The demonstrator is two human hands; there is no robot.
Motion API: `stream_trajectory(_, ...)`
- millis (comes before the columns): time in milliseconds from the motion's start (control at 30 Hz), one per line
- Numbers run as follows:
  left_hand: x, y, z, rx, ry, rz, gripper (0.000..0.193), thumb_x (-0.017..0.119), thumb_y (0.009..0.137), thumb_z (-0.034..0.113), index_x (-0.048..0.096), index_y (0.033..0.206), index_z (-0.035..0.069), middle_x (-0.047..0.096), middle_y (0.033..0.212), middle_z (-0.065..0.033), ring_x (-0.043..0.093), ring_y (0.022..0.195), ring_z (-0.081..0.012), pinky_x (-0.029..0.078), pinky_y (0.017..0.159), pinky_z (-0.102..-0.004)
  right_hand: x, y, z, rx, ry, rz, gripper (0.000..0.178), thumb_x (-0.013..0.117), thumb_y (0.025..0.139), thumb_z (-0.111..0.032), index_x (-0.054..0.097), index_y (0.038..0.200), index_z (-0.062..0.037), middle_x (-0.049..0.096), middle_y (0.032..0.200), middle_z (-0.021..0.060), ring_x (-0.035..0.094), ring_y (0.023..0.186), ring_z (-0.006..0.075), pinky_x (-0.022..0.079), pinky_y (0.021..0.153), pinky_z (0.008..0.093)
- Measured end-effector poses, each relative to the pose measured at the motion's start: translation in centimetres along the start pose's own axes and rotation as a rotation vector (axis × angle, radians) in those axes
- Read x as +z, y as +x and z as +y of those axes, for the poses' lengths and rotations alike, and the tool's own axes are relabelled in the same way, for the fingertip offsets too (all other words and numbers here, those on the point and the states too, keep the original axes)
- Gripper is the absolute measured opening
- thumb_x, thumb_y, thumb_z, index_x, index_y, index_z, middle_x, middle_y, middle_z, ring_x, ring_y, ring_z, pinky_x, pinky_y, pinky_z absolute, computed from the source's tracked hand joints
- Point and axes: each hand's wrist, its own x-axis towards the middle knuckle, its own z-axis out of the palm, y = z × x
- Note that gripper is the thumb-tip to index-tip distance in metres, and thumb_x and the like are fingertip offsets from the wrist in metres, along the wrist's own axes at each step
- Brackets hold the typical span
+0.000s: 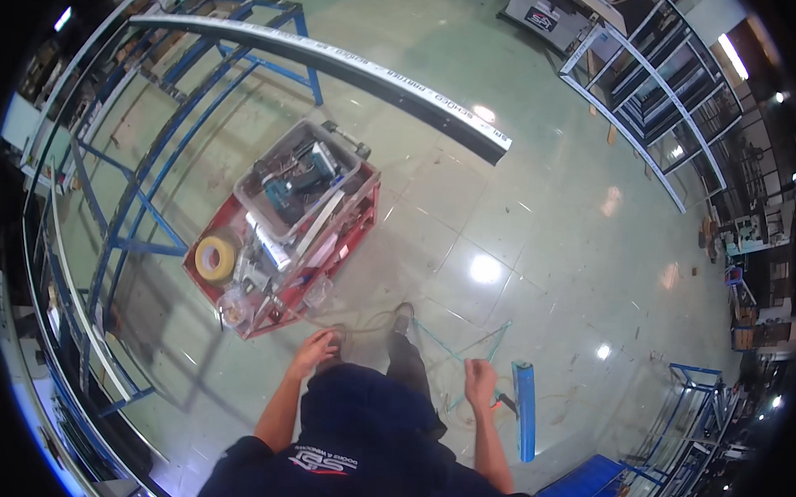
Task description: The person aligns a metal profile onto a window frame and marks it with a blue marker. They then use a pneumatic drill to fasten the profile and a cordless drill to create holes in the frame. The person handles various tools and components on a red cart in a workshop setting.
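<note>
My left hand is raised beside my body, its fingers drawn together in a pinch. What lies between them, if anything, is too small to tell. On the other side my right hand is closed like a fist, and its inside is hidden. Close to the right hand, a long blue tube-shaped piece appears below it, with a dark, orange-marked handle alongside. Thin green bars, perhaps a small stand, show on the floor ahead. Left of my feet stands a red tool cart.
The cart carries a clear bin with a teal power drill, plus a yellow tape roll. A long dark profile crosses above blue metal racks. Window frames stand far right. A thin hose lies near my feet.
</note>
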Motion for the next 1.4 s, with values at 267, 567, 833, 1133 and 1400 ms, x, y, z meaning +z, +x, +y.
stream_trajectory(267,4.2,6.3,-1.3,0.068,-0.225,0.382,0.079,0.062,0.104,0.033,0.018,0.167,0.017,0.045,0.161,-0.0149,0.056,0.136,-0.0353,0.045,0.112,-0.0507,-12.4,10.6,1.3,0.139,-0.075,-0.045,0.017,0.077,0.090,-0.012,0.072,0.097,0.0021,0.073,0.089,0.0156,0.071,0.078,0.0236,0.054,0.071,0.0359)
stream_trajectory(567,2.9,9.2,-6.8,0.122,0.130,0.682,0.056,0.071,0.095,0.028,0.058,0.145,0.006,0.044,0.161,-0.0199,0.046,0.147,-0.0329,0.040,0.117,-0.0395,-6.8,7.4,1.5,0.192,0.107,-0.224,0.062,0.073,0.090,-0.005,0.047,0.146,-0.0008,0.065,0.129,0.0202,0.073,0.088,0.0237,0.058,0.073,0.0353)
stream_trajectory(833,-2.6,6.4,-10.5,0.080,0.097,0.855,0.048,0.070,0.094,0.033,0.069,0.130,0.000,0.072,0.124,-0.0171,0.067,0.114,-0.0297,0.051,0.098,-0.0397,-2.5,13.5,-9.8,-0.300,0.057,-0.661,0.077,0.082,0.083,-0.011,0.045,0.150,-0.0043,0.062,0.136,0.0214,0.072,0.099,0.0321,0.058,0.083,0.0409)
stream_trajectory(1133,1.3,14.9,8.2,0.171,-0.901,0.302,0.074,0.063,0.101,0.049,0.041,0.152,0.001,0.055,0.148,-0.0142,0.059,0.130,-0.0327,0.050,0.108,-0.0444,4.8,25.6,-19.9,-0.353,0.002,-0.421,0.063,0.076,0.086,-0.004,0.051,0.144,0.0004,0.065,0.131,0.0222,0.069,0.109,0.0341,0.057,0.091,0.0422)
stream_trajectory(1400,0.5,22.8,17.0,0.178,-1.399,0.333,0.064,0.037,0.111,0.052,0.045,0.146,-0.001,0.053,0.150,-0.0164,0.052,0.139,-0.0330,0.045,0.115,-0.0491,31.4,32.5,-46.3,-1.216,-0.189,-0.732,0.074,0.078,0.080,-0.010,0.048,0.148,-0.0060,0.056,0.141,0.0183,0.050,0.133,0.0400,0.043,0.109,0.0502)
